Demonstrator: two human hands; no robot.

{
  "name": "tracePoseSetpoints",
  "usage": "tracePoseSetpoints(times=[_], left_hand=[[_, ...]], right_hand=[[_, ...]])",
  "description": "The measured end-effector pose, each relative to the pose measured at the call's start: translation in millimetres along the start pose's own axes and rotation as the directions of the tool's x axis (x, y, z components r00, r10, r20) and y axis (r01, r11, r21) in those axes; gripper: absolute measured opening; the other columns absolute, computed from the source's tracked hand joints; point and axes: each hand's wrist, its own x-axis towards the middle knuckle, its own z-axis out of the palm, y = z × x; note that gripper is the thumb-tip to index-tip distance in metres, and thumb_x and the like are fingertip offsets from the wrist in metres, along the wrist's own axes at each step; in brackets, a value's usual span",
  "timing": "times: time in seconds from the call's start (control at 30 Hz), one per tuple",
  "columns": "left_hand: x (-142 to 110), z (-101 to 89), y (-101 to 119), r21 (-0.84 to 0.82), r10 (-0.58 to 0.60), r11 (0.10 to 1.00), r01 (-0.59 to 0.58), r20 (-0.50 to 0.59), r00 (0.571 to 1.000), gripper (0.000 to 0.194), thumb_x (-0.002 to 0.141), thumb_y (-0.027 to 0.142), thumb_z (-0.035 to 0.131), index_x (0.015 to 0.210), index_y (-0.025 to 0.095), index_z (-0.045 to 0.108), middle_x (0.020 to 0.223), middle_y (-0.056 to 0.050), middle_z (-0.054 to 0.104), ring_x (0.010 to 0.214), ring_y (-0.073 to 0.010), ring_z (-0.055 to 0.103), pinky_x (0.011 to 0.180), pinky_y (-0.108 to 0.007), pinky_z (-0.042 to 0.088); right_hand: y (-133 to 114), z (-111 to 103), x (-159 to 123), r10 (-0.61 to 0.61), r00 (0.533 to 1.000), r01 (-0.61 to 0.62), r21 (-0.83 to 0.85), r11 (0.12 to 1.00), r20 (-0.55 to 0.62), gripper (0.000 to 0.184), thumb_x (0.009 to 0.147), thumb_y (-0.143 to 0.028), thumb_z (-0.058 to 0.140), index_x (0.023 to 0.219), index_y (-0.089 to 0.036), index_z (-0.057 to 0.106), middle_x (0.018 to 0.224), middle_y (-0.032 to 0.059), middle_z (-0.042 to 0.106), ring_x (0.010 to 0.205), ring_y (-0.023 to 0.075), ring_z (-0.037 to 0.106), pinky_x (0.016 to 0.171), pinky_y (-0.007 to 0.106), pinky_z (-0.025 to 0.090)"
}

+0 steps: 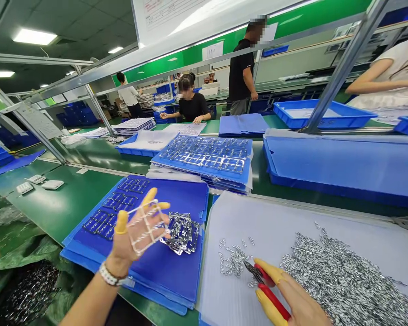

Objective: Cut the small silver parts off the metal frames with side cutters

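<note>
My left hand [122,246], with yellow finger cots, is raised above a blue plastic sheet [163,276]. It holds up a thin shiny sprue frame [148,226] with crossbars, tilted in front of the palm. A jumbled stack of similar frames [182,233] lies just right of this hand, and more frames [100,223] lie in rows to its left. Red-handled cutting pliers [274,300] are gripped in my right hand [295,296], also in yellow cots. Their jaws point at a small cluster of shiny parts [233,259] on a white sheet [255,217].
A large heap of small shiny parts [343,276] spreads at the right. Behind stand a stack of blue sheets with frames [204,154] and a long blue tray [343,167]. A metal post [340,68] rises at right. Several people are at benches beyond.
</note>
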Motion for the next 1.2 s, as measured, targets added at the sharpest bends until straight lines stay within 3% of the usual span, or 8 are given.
tracePoseSetpoints(times=[0.07, 0.17, 0.23, 0.33, 0.5, 0.6, 1.03, 1.2], left_hand=[[11.5, 45.7, -18.5, -0.266, -0.094, 0.956, 0.122, 0.116, 0.989, 0.086, 0.074, 0.081, 0.015, 0.145, 0.033, 0.022, 0.138, -0.013, 0.045, 0.095, -0.0288, 0.056, 0.069, -0.046, 0.049], [32.3, 100.7, -52.9, -0.478, -0.207, 0.812, 0.334, 0.299, 0.931, 0.077, 0.079, 0.075, 0.023, 0.143, 0.032, 0.028, 0.127, -0.013, 0.054, 0.09, -0.0263, 0.06, 0.069, -0.043, 0.049], [43.3, 124.5, -74.8, -0.524, -0.264, 0.733, 0.434, 0.37, 0.891, 0.076, 0.081, 0.073, 0.028, 0.142, 0.029, 0.031, 0.108, -0.012, 0.063, 0.086, -0.0251, 0.062, 0.07, -0.039, 0.048], [53.6, 143.7, -100.6, -0.519, -0.353, 0.669, 0.533, 0.41, 0.841, 0.076, 0.081, 0.072, 0.031, 0.139, 0.022, 0.037, 0.093, -0.011, 0.066, 0.081, -0.0225, 0.063, 0.066, -0.031, 0.046], [59.6, 148.2, -121.7, -0.441, -0.453, 0.628, 0.641, 0.463, 0.762, 0.074, 0.082, 0.07, 0.035, 0.131, 0.016, 0.048, 0.085, -0.009, 0.065, 0.067, -0.0162, 0.06, 0.059, -0.024, 0.042], [59.6, 144.6, -124.5, -0.408, -0.492, 0.622, 0.669, 0.461, 0.739, 0.072, 0.082, 0.069, 0.037, 0.127, 0.014, 0.052, 0.084, -0.007, 0.064, 0.063, -0.0124, 0.057, 0.056, -0.022, 0.04], [58.3, 141.6, -122.9, -0.347, -0.478, 0.711, 0.612, 0.4, 0.782, 0.07, 0.083, 0.068, 0.037, 0.125, 0.015, 0.054, 0.08, -0.005, 0.061, 0.06, -0.0102, 0.054, 0.051, -0.019, 0.037], [56.3, 142.6, -123.0, -0.271, -0.491, 0.757, 0.594, 0.362, 0.792, 0.071, 0.082, 0.068, 0.038, 0.128, 0.015, 0.052, 0.082, -0.005, 0.062, 0.064, -0.0121, 0.055, 0.054, -0.02, 0.039]], right_hand=[[-7.8, -3.1, 6.2, -0.008, 0.999, 0.008, -0.016, 1.0, -0.037, 0.04, 0.086, -0.033, 0.053, 0.125, -0.026, 0.048, 0.105, 0.0046, 0.067, 0.093, 0.0198, 0.065, 0.077, 0.031, 0.054], [-18.8, -13.5, 12.0, -0.071, 0.988, 0.061, -0.075, 0.995, -0.139, 0.04, 0.086, -0.032, 0.053, 0.124, -0.022, 0.048, 0.102, 0.007, 0.066, 0.093, 0.0207, 0.063, 0.079, 0.034, 0.051], [-24.9, -22.8, 12.4, -0.114, 0.979, 0.088, -0.155, 0.984, -0.171, 0.04, 0.085, -0.031, 0.054, 0.123, -0.019, 0.05, 0.098, 0.0079, 0.065, 0.091, 0.0215, 0.061, 0.08, 0.036, 0.048], [-34.0, -34.4, 11.5, -0.121, 0.986, 0.087, -0.264, 0.961, -0.113, 0.042, 0.084, -0.026, 0.056, 0.125, -0.018, 0.05, 0.097, 0.008, 0.064, 0.087, 0.0214, 0.057, 0.078, 0.037, 0.044], [-44.4, -34.0, 17.7, -0.05, 0.997, 0.022, -0.366, 0.93, -0.066, 0.04, 0.076, -0.021, 0.062, 0.116, -0.016, 0.056, 0.088, 0.0073, 0.063, 0.081, 0.0224, 0.052, 0.071, 0.037, 0.038], [-45.3, -27.7, 23.7, -0.055, 0.998, 0.035, -0.394, 0.919, -0.04, 0.039, 0.075, -0.022, 0.064, 0.112, -0.015, 0.058, 0.086, 0.0068, 0.062, 0.079, 0.0225, 0.051, 0.069, 0.036, 0.036], [-48.2, -24.4, 31.5, -0.073, 0.996, 0.084, -0.446, 0.891, 0.042, 0.035, 0.073, -0.023, 0.066, 0.106, -0.015, 0.059, 0.079, 0.0039, 0.059, 0.077, 0.0217, 0.049, 0.068, 0.037, 0.033], [-50.7, -25.1, 31.7, -0.072, 0.996, 0.091, -0.499, 0.862, 0.058, 0.015, 0.072, -0.021, 0.065, 0.087, -0.019, 0.061, 0.073, 0.003, 0.057, 0.07, 0.0201, 0.047, 0.064, 0.036, 0.03]])
